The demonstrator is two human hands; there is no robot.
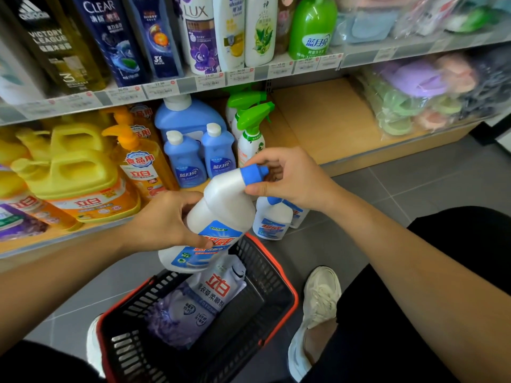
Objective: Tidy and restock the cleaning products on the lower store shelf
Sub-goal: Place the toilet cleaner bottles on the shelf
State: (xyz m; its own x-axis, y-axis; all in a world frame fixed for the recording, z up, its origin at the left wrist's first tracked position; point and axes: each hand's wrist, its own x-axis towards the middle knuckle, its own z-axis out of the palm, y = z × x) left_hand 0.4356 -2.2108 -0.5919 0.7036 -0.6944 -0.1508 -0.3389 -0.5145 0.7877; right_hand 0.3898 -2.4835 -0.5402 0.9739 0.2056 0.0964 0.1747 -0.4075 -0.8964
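a white bottle [221, 208] is gripped round its body by the left hand [166, 219], its blue cap [253, 174] pinched by the right hand [287, 178]. it is held tilted above a basket [260, 266]; red chinese characters are printed on its blue label.

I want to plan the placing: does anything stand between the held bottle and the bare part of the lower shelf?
Nothing visible blocks it. Only two white sprayers stand on the floor before the shelf, under the right hand, lower than the bottle. The bare part lies right of the green sprayers.
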